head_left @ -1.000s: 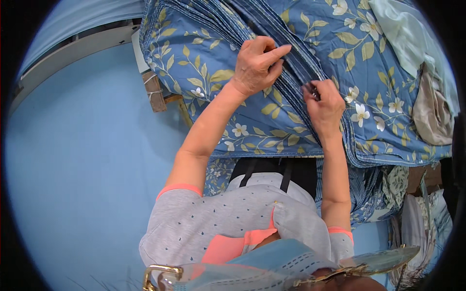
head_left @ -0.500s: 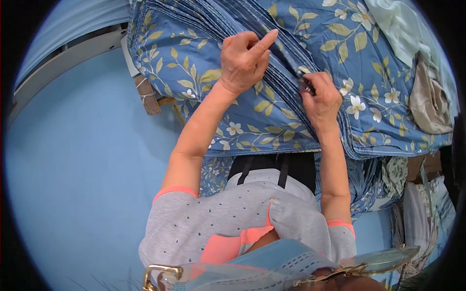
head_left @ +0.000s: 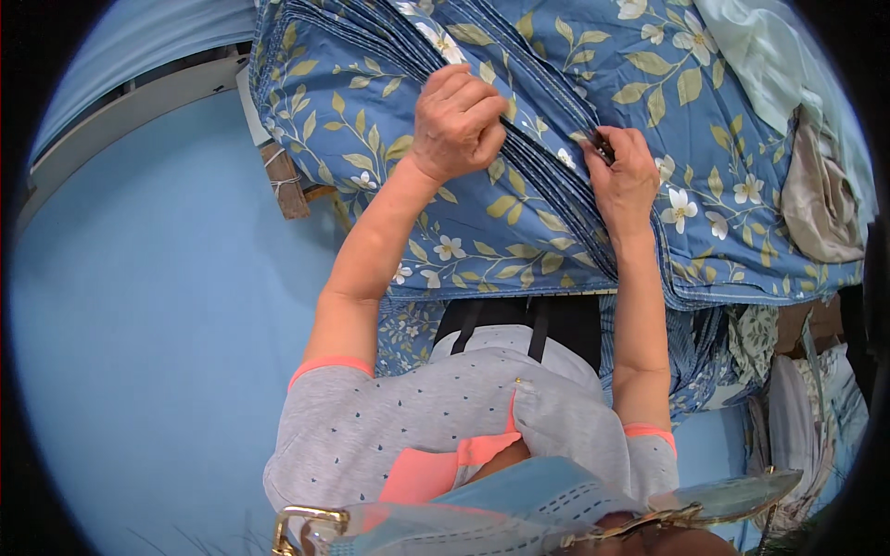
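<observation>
Blue fabric [head_left: 519,199] printed with white flowers and yellow-green leaves lies before me in a thick pile. Its many layered, stitched edges run slantwise from the upper left toward the front. My left hand [head_left: 457,125] is closed at these edges, fingers curled on a fold of the fabric; the fingertips are hidden. To its right, my right hand [head_left: 623,181] is closed around a small dark tool [head_left: 604,148], mostly covered by the fingers, so its kind cannot be made out. Thumb and fingertips of that hand are close to a stitched edge.
A pale cloth [head_left: 760,56] and a beige cloth [head_left: 820,199] lie on the pile's right side. Below right hang more fabrics [head_left: 797,408]. A tied wooden block [head_left: 285,181] juts out at the pile's left corner, above the light blue floor [head_left: 167,306].
My left hand has curled its extended index finger into a fist and shifted slightly left. My right hand has turned and moved a little right. The layered edges between the hands have spread apart.
</observation>
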A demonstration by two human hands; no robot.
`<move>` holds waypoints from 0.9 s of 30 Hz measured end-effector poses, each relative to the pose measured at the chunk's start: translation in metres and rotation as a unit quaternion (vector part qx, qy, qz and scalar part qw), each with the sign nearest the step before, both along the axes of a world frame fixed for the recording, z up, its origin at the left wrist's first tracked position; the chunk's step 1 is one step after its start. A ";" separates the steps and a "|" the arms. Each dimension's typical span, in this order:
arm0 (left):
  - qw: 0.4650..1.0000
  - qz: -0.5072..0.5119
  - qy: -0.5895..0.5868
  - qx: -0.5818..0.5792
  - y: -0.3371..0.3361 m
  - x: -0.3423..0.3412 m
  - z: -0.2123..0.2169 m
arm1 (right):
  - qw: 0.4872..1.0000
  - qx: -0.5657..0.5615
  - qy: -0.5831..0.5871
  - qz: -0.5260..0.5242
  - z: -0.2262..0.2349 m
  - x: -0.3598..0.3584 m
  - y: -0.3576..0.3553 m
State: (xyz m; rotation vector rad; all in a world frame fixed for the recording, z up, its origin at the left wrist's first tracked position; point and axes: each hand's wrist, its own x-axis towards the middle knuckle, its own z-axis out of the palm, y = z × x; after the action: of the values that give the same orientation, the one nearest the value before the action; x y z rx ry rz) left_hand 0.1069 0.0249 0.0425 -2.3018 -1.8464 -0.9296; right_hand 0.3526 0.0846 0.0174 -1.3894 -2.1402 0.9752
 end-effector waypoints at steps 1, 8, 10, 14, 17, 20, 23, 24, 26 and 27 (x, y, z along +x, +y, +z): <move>1.000 -0.015 -0.022 -0.014 0.003 0.001 0.003 | 1.000 0.005 0.004 0.002 0.001 0.000 0.001; 0.996 0.037 -0.010 -0.081 0.023 0.019 -0.008 | 1.000 -0.009 0.005 0.007 0.001 -0.003 -0.002; 0.993 0.045 0.009 -0.107 0.024 0.021 -0.007 | 1.000 -0.006 0.003 0.026 0.001 -0.001 -0.004; 0.990 0.035 0.017 -0.133 0.023 0.019 -0.004 | 0.996 -0.001 0.075 0.044 0.012 -0.001 -0.017; 0.998 0.000 -0.010 -0.065 0.021 0.012 -0.003 | 0.992 -0.029 0.105 0.064 0.011 0.002 -0.014; 0.999 -0.026 0.021 -0.020 0.012 0.006 0.001 | 0.985 -0.098 0.145 0.001 0.003 -0.002 -0.013; 0.999 -0.018 0.016 -0.023 0.006 0.003 -0.004 | 0.999 -0.007 0.035 -0.022 0.000 -0.008 0.001; 0.999 -0.020 0.014 -0.023 0.006 0.003 -0.004 | 0.999 -0.008 0.033 -0.024 -0.002 -0.008 0.003; 0.999 -0.029 0.003 -0.038 0.005 0.005 -0.001 | 1.000 -0.001 0.003 -0.020 -0.004 -0.009 0.005; 0.999 -0.030 0.002 -0.040 0.005 0.006 0.001 | 1.000 -0.002 0.002 -0.021 -0.007 -0.009 0.006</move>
State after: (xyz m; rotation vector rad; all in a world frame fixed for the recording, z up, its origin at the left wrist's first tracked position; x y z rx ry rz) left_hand 0.1125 0.0300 0.0435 -2.4163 -1.8552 -0.8742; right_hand 0.3438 0.0906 0.0107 -1.4281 -2.0981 0.9667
